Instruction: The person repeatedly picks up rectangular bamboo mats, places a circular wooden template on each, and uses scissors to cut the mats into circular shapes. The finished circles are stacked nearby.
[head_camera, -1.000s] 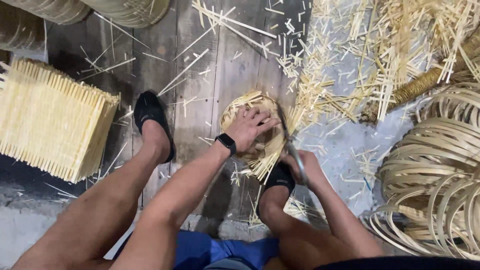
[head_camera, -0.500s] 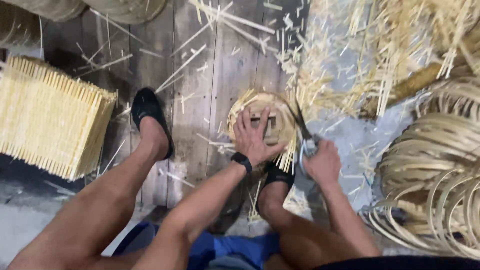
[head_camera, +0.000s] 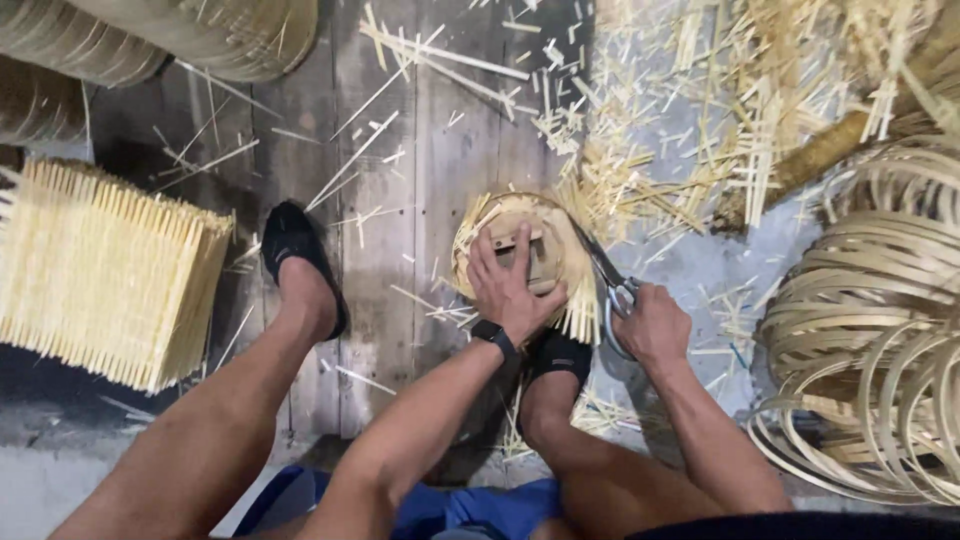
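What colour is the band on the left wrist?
Black; the wrist band shows clearly in the head view, just behind the left hand.

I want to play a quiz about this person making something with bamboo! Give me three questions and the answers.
1. True or false: the left hand lies spread on top of the small round woven bamboo piece.
2. What does the right hand hold? A) a hammer B) metal scissors C) a brush
3. Fill in: the coiled flat bamboo strips lie on the ___ side of the picture.

Key:
1. True; its fingers press down on the piece.
2. B; the metal scissors point at the piece's edge.
3. Right; the block of pale bamboo sticks lies on the left, beside the black slipper.
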